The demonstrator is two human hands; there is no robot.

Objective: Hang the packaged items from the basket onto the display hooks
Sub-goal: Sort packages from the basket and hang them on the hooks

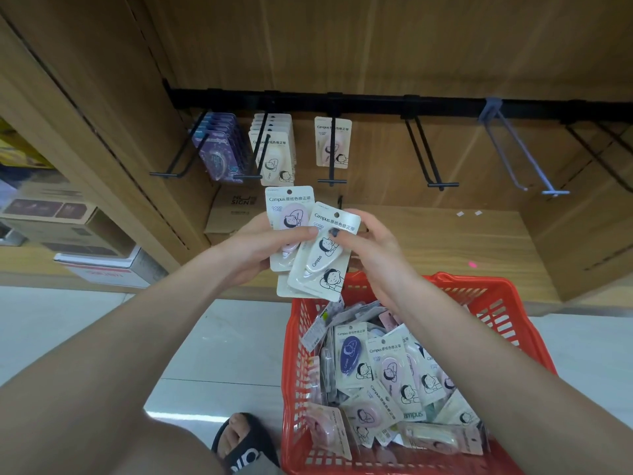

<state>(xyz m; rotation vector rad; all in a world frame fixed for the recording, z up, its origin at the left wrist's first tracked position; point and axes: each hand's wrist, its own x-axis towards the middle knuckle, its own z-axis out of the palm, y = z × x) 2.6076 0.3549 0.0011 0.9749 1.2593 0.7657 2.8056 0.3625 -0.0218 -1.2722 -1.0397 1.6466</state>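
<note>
My left hand (255, 250) grips a small fan of carded correction-tape packs, a pink one (289, 209) at the back. My right hand (368, 245) pinches the front pack, a white one (322, 258), near its top edge. Both hands are above the far rim of the red basket (496, 303), which holds several more packs (387, 378). On the black rail (376, 104), one hook carries purple packs (219, 145), the one beside it a stack of white packs (274, 149), and a third hook a single pink pack (333, 142).
Bare black hooks (431, 156) and a grey hook (524, 156) stick out to the right on the rail. A wooden shelf (445, 241) lies below them. Cardboard boxes (65, 221) are stacked at the left. My sandalled foot (245, 440) stands beside the basket on the tiled floor.
</note>
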